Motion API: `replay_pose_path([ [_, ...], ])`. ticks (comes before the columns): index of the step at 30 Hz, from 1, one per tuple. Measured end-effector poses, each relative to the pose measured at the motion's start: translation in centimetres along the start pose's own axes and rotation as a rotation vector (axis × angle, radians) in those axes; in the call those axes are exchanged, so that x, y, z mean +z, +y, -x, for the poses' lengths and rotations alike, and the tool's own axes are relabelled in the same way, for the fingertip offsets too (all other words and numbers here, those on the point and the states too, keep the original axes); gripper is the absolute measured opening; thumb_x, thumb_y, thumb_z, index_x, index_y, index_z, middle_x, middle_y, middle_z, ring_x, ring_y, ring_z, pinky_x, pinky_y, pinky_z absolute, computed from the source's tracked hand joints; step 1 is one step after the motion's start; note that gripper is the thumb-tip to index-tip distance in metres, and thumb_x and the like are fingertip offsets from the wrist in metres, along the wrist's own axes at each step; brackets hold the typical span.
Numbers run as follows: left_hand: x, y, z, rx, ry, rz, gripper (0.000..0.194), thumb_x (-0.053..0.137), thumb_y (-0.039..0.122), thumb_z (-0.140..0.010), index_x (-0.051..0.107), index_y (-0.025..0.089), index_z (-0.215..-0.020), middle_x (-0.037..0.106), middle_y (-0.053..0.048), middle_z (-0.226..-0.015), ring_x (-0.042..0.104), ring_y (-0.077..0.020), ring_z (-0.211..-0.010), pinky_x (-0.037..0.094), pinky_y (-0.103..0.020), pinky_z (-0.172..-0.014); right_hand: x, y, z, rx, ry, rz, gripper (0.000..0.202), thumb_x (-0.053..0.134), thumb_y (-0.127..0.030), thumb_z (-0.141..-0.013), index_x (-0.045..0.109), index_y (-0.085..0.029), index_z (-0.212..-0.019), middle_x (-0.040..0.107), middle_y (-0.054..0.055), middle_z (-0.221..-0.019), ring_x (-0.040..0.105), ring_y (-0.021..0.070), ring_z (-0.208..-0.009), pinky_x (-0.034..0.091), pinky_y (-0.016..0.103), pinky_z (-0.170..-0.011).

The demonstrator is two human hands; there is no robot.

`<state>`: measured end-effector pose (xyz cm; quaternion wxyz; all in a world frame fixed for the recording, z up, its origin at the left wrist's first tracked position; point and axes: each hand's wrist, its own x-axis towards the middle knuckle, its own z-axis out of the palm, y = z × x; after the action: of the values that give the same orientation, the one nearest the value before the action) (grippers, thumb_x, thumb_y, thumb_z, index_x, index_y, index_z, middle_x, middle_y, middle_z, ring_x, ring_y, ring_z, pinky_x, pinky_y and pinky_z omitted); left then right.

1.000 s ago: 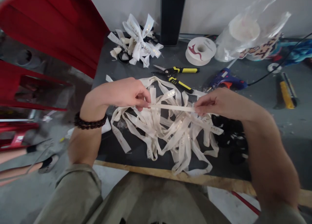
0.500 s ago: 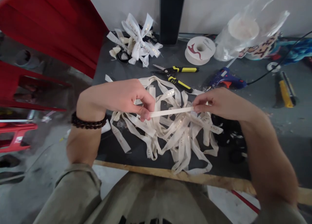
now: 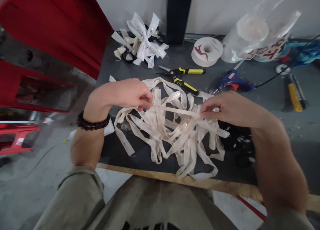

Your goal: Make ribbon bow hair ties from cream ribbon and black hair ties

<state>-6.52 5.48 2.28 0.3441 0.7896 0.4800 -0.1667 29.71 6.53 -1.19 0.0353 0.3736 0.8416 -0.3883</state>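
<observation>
A narrow cream ribbon strip (image 3: 176, 110) is stretched between my two hands, above a loose tangle of cream printed ribbon (image 3: 156, 121). My left hand (image 3: 132, 95) pinches its left end between thumb and fingers. At the other end, my right hand (image 3: 225, 108) is closed on the strip. Yellow-and-black snips (image 3: 183, 76) lie with blades apart just behind the tangle. A blue glue gun (image 3: 232, 80) rests behind my right hand. White ribbon bows (image 3: 145, 43) are piled at the back left, and a white ribbon spool (image 3: 207, 51) stands at the back.
A yellow cutter knife (image 3: 295, 95) and a small white ring (image 3: 283, 69) lie at the right. Black bands (image 3: 240, 143) sit beside my right forearm. Clear plastic wrap (image 3: 246, 36) is behind; a red chair (image 3: 60, 26) stands left of the table.
My left hand has moved slightly left and up. The strip now slopes down to the right and shows its thin edge. My right hand has shifted slightly right. The view has moved a little.
</observation>
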Motion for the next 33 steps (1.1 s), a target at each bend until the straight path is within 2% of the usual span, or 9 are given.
replay_pose_path([
  [8, -0.2, -0.2, 0.4, 0.193, -0.021, 0.117, 0.018, 0.075, 0.031, -0.096, 0.085, 0.024, -0.084, 0.080, 0.001, -0.075, 0.068, -0.0125, -0.064, 0.041, -0.023, -0.063, 0.4, 0.7, -0.4, 0.030, 0.072, 0.012, 0.023, 0.072, -0.046, -0.096, 0.084, -0.026, -0.092, 0.083, -0.001, -0.083, 0.069, 0.0170, -0.070, 0.044, 0.032, -0.070],
  [14, -0.8, 0.7, 0.5, 0.728, -0.017, 0.460, 0.009, 0.094, 0.030, -0.082, 0.088, 0.031, -0.075, 0.083, -0.006, -0.131, 0.080, -0.0286, -0.116, 0.062, -0.030, -0.095, 1.2, -0.9, -0.5, -0.103, 0.163, -0.100, 0.017, 0.073, -0.036, -0.098, 0.088, -0.030, -0.105, 0.086, -0.002, -0.091, 0.072, 0.0158, -0.073, 0.046, 0.031, -0.071],
  [16, -0.7, 2.0, -0.2, 0.883, -0.046, 0.564, 0.014, 0.101, 0.032, -0.072, 0.087, 0.034, -0.071, 0.085, -0.006, -0.127, 0.077, -0.0346, -0.130, 0.061, -0.037, -0.110, 1.6, -1.8, -0.5, -0.190, 0.169, -0.113, 0.017, 0.071, -0.031, -0.099, 0.088, -0.029, -0.101, 0.086, -0.001, -0.094, 0.076, 0.0169, -0.079, 0.048, 0.030, -0.075],
  [19, 0.1, 4.7, -1.6, 1.211, -0.211, 0.555, 0.014, 0.098, 0.028, -0.077, 0.086, 0.034, -0.072, 0.086, -0.003, -0.125, 0.082, -0.0317, -0.121, 0.056, -0.036, -0.120, 2.3, -2.6, -0.7, -0.294, 0.123, -0.118, 0.017, 0.071, -0.026, -0.100, 0.087, -0.026, -0.096, 0.086, 0.001, -0.093, 0.077, 0.0168, -0.082, 0.048, 0.029, -0.077],
  [21, 1.1, 6.3, -2.4, 1.404, -0.403, 0.549, 0.017, 0.094, 0.028, -0.084, 0.082, 0.029, -0.071, 0.086, -0.003, -0.123, 0.086, -0.0260, -0.106, 0.059, -0.028, -0.116, 2.8, -2.5, -0.9, -0.393, 0.041, -0.177, 0.015, 0.072, -0.024, -0.100, 0.087, -0.025, -0.096, 0.086, 0.001, -0.094, 0.077, 0.0157, -0.085, 0.049, 0.028, -0.078],
  [23, 2.1, 7.4, -2.9, 1.485, -0.431, 0.621, 0.022, 0.094, 0.024, -0.082, 0.079, 0.030, -0.068, 0.089, 0.002, -0.106, 0.087, -0.0215, -0.091, 0.064, -0.020, -0.103, 3.0, -2.2, -1.0, -0.508, -0.059, -0.242, 0.014, 0.073, -0.023, -0.101, 0.086, -0.024, -0.097, 0.086, 0.001, -0.094, 0.076, 0.0150, -0.089, 0.050, 0.026, -0.080],
  [26, 2.8, 7.5, -2.9, 1.390, -0.588, 0.689, 0.024, 0.096, 0.020, -0.079, 0.078, 0.029, -0.067, 0.088, 0.001, -0.094, 0.087, -0.0219, -0.087, 0.064, -0.018, -0.097, 3.0, -1.8, -1.2, -0.599, -0.175, -0.238, 0.015, 0.071, -0.022, -0.104, 0.085, -0.024, -0.097, 0.084, 0.002, -0.095, 0.074, 0.0152, -0.093, 0.051, 0.027, -0.084],
  [28, 2.7, 6.9, -2.7, 1.286, -0.654, 0.666, 0.022, 0.098, 0.018, -0.077, 0.081, 0.029, -0.069, 0.089, -0.002, -0.095, 0.087, -0.0239, -0.089, 0.064, -0.020, -0.098, 2.7, -1.7, -1.1, -0.642, -0.200, -0.233, 0.015, 0.071, -0.023, -0.106, 0.084, -0.022, -0.099, 0.083, 0.007, -0.111, 0.074, 0.0167, -0.103, 0.054, 0.028, -0.089],
  [33, 2.9, 5.2, -2.7, 1.106, -0.614, 0.710, 0.014, 0.091, 0.016, -0.086, 0.090, 0.030, -0.088, 0.089, -0.007, -0.102, 0.087, -0.0256, -0.101, 0.061, -0.028, -0.111, 2.0, -1.4, -0.9, -0.859, -0.188, -0.444, 0.007, 0.079, -0.022, -0.101, 0.082, -0.019, -0.096, 0.068, 0.016, -0.147, 0.071, 0.0199, -0.127, 0.057, 0.029, -0.098],
])
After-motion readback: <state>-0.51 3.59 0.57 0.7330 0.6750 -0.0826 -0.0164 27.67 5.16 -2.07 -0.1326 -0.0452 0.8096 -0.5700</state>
